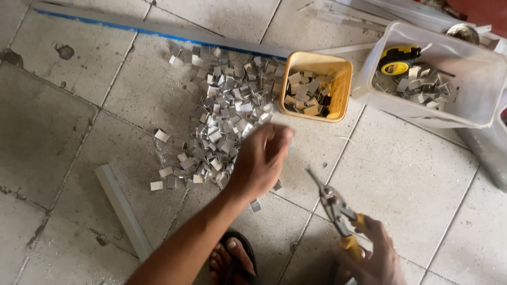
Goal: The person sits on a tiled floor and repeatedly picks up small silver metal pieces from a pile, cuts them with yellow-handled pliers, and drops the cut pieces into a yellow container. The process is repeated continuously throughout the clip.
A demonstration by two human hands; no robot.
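Reaching into the pile (222,116) of cut metal pieces on the floor, the left hand (260,158) curls closed, contents hidden; the right hand (372,256) grips snips (338,214). The yellow tub (338,74) is part full; most pieces remain outside.

A yellow tub (343,79) on the tiled floor (412,174) contains cut metal pieces. To its right, a clear bin (475,95) contains more pieces and a yellow tape measure (397,59). A long metal strip (158,29) lies along the top. A short channel (122,210) lies lower left.
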